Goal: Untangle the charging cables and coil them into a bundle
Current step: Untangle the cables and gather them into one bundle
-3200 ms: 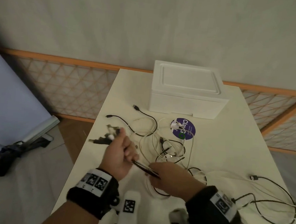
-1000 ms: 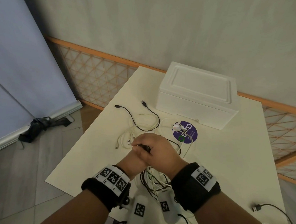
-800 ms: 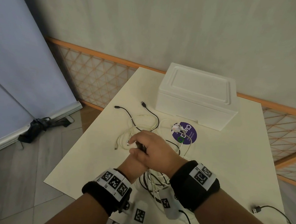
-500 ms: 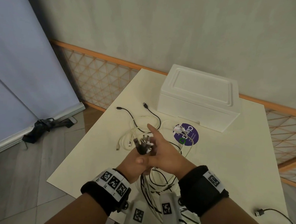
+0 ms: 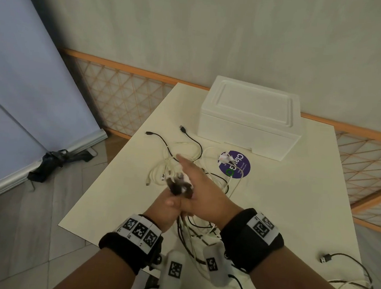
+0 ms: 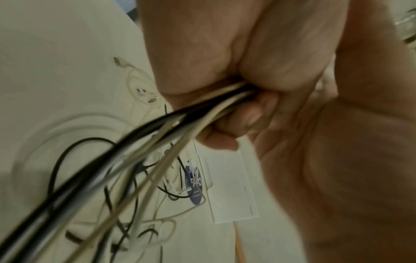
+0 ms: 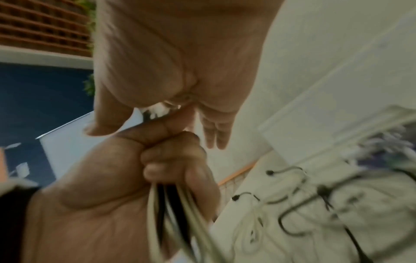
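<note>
My left hand (image 5: 167, 208) grips a bunch of black and white charging cables (image 6: 157, 133) in a fist above the table's front left part. Their plug ends (image 5: 180, 186) stick up out of the fist. My right hand (image 5: 196, 181) is flat with straight fingers and lies against those plug ends from the right. In the right wrist view the right palm (image 7: 168, 62) sits over the left fist (image 7: 157, 169). Below the fist the cables (image 5: 192, 230) hang down in loops to the table. More loose cables (image 5: 172, 163), white and black, lie tangled just beyond the hands.
A white foam box (image 5: 250, 119) stands at the back of the cream table (image 5: 283, 196). A round purple sticker (image 5: 234, 164) lies in front of it. Black cables (image 5: 345, 263) trail at the near right corner. The table's left edge drops to the floor, where a rolled banner base (image 5: 49, 154) lies.
A second ago my right hand was cupped over the left fist. It has since opened flat beside the plug ends. The left hand still grips the bunch.
</note>
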`<state>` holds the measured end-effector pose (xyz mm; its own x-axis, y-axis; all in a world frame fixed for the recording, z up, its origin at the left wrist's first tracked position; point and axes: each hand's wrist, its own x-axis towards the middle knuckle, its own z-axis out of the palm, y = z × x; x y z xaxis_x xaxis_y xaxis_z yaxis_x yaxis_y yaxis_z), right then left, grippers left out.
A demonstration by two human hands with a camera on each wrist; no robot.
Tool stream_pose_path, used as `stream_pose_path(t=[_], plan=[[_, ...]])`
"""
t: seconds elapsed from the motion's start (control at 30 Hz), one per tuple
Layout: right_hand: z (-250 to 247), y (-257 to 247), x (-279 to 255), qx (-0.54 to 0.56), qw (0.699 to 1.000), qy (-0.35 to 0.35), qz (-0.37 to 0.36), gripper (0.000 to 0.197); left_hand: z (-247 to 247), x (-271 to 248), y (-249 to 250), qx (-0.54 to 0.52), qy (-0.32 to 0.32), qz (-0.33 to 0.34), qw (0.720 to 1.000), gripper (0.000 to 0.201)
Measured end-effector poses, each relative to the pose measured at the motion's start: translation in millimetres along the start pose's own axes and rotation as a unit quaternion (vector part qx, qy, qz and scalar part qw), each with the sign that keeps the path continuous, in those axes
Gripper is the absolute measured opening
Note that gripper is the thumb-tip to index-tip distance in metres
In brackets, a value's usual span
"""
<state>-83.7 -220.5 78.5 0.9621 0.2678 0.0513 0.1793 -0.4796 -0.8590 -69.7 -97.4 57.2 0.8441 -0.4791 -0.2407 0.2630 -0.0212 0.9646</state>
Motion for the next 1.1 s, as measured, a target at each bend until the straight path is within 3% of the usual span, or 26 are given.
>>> stream_pose_path(t=[0.07, 0.1, 0.13, 0.23, 0.27, 0.37, 0.43, 0.6, 0.67, 0.8, 0.87, 0.97, 1.1], plan=[[6.4, 8.7, -5.2, 0.064, 0.990, -0.062, 0.108, 0.120, -3.0, 1.2, 6.7, -0.165, 0.040, -0.014, 0.985, 0.024], [11.0, 13.2, -8.6, 0.056, 0.985, -0.092, 0.138, 0.122, -6.1, 3.7, 9.4, -0.215, 0.056, -0.023, 0.975, 0.035], [16.3, 18.4, -13.2, 0.055, 0.981, -0.112, 0.150, 0.111, -8.8, 6.3, 9.8, -0.251, 0.070, -0.030, 0.965, 0.042], [17.6, 22.6, -31.3, 0.053, 0.977, -0.145, 0.146, 0.027, -18.9, 8.0, 5.3, -0.341, 0.123, -0.043, 0.931, 0.037], [11.1, 23.0, -40.5, 0.011, 0.979, -0.155, 0.135, 0.012, -25.8, 5.6, 2.2, -0.367, 0.148, -0.049, 0.917, 0.036], [-22.8, 48.2, -79.1, -0.226, 0.945, -0.210, 0.113, 0.020, -67.9, -4.1, -17.5, -0.400, 0.243, -0.051, 0.883, 0.043], [-48.9, 73.0, -113.9, -0.311, 0.909, -0.215, 0.174, 0.025, -102.2, -13.7, -33.2, -0.387, 0.304, -0.074, 0.867, 0.043], [-79.8, 95.6, -166.7, -0.315, 0.894, -0.172, 0.269, 0.043, -110.7, -26.9, -68.7, -0.374, 0.351, -0.137, 0.847, 0.042], [-81.5, 98.5, -169.3, -0.283, 0.887, -0.179, 0.318, 0.049, -96.2, -22.4, -76.3, -0.364, 0.337, -0.156, 0.854, 0.041], [-83.5, 105.3, -165.9, -0.322, 0.837, -0.226, 0.379, 0.070, -75.8, -11.3, -84.5, -0.312, 0.299, -0.201, 0.879, 0.039], [-81.9, 109.1, -158.3, -0.365, 0.844, -0.175, 0.353, 0.077, -72.9, -8.4, -86.1, -0.299, 0.293, -0.217, 0.882, 0.030], [-67.1, 104.1, -133.3, -0.333, 0.891, -0.045, 0.306, 0.034, -70.9, -7.2, -85.7, -0.314, 0.306, -0.237, 0.867, 0.025], [-19.6, 84.1, -86.5, -0.292, 0.934, -0.128, 0.162, 0.026, -64.5, -4.8, -83.1, -0.295, 0.306, -0.250, 0.870, 0.026]])
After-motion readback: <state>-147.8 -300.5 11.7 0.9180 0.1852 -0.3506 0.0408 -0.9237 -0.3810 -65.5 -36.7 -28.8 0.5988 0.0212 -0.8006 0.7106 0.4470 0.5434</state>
